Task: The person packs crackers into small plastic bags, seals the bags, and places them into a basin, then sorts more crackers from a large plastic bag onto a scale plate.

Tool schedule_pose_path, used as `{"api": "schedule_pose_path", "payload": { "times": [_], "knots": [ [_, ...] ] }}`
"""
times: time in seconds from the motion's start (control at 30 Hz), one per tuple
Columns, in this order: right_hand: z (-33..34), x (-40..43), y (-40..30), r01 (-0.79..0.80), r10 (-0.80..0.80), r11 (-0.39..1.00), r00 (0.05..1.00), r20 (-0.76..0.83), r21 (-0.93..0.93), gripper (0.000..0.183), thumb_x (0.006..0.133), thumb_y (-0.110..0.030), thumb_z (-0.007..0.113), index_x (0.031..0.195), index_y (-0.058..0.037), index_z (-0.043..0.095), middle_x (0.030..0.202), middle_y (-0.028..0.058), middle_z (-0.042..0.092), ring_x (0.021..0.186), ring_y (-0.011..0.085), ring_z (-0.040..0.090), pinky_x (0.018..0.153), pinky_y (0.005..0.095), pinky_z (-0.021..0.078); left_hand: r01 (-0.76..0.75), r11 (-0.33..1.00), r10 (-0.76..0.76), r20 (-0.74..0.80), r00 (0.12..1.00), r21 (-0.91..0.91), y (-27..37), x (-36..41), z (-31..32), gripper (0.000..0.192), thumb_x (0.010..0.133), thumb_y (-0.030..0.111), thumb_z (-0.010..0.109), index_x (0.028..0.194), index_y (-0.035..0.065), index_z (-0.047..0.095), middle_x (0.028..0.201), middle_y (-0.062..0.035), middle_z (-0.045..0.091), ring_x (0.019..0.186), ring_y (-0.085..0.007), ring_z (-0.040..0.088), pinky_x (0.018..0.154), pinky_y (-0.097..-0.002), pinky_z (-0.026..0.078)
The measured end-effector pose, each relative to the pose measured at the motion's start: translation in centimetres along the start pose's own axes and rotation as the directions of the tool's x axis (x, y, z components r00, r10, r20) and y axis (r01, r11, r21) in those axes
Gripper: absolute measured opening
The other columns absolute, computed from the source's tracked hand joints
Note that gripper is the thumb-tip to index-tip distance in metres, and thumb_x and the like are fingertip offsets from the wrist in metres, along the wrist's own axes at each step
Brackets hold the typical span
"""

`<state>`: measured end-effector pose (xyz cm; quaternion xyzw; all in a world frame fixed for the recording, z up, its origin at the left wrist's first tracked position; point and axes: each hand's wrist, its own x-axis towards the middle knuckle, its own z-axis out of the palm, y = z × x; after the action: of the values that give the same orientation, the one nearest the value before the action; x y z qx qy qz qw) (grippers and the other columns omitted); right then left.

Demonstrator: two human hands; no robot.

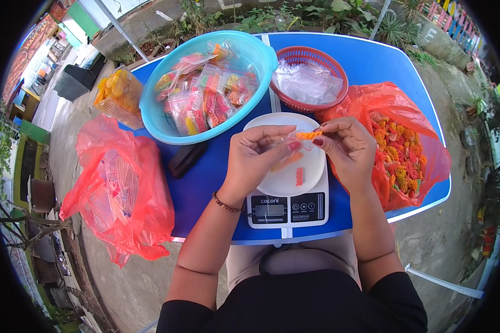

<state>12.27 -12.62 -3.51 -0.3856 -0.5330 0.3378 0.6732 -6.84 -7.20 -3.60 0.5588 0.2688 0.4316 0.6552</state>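
Over a white plate on a Coconi digital kitchen scale, both hands are raised close together. My left hand pinches a small clear plastic bag between thumb and fingers. In my right hand is an orange ridged snack piece, gripped at its right end, its left end at the bag's mouth. Orange pieces show dimly through the bag, low on the left. A pinkish-red ridged piece lies on the plate.
Behind stand a turquoise basin of filled bags and a red basket of clear bags. Red plastic bags flank me: one with packaging, another with colourful snacks. A black object and a clear container of yellow-orange chips are left.
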Motion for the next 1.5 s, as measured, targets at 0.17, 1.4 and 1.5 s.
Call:
{"api": "schedule_pose_path", "payload": {
  "times": [0.17,1.4,1.5],
  "knots": [
    [-0.2,-0.3,0.1,0.099,-0.087,0.94,0.995,0.05,-0.325,0.014,0.084,0.006,0.076,0.094,0.0037,0.066,0.095,0.009,0.069,0.085,0.0127,0.066,0.078,0.0245,0.0531,0.028,0.997,-0.023,0.063,0.998,-0.073,-0.1,-0.1,0.1,0.028,0.094,0.006,0.069,0.121,-0.0055,0.068,0.109,-0.0145,0.074,0.095,-0.0134,0.071,0.087,-0.0255,0.056],
    [0.1,0.2,0.3,0.283,-0.153,0.825,0.945,0.288,-0.49,0.022,0.076,-0.006,0.076,0.098,-0.0073,0.074,0.116,0.0063,0.062,0.099,0.0229,0.05,0.083,0.0357,0.044,0.024,0.999,-0.017,0.136,0.991,-0.046,-0.3,0.3,-0.1,0.033,0.101,0.01,0.06,0.13,-0.0042,0.063,0.111,-0.0104,0.072,0.096,-0.0096,0.068,0.083,-0.0247,0.056],
    [-0.2,0.5,-1.3,-0.078,0.126,0.929,0.986,0.112,-0.361,0.023,0.075,-0.006,0.075,0.098,-0.007,0.071,0.11,0.0064,0.064,0.097,0.0242,0.053,0.083,0.0369,0.0448,0.011,1.0,-0.013,0.069,0.998,0.027,-0.8,0.7,-1.2,0.038,0.103,0.016,0.057,0.134,-0.006,0.057,0.12,-0.0172,0.07,0.103,-0.0175,0.07,0.089,-0.03,0.056]
  ]
}}
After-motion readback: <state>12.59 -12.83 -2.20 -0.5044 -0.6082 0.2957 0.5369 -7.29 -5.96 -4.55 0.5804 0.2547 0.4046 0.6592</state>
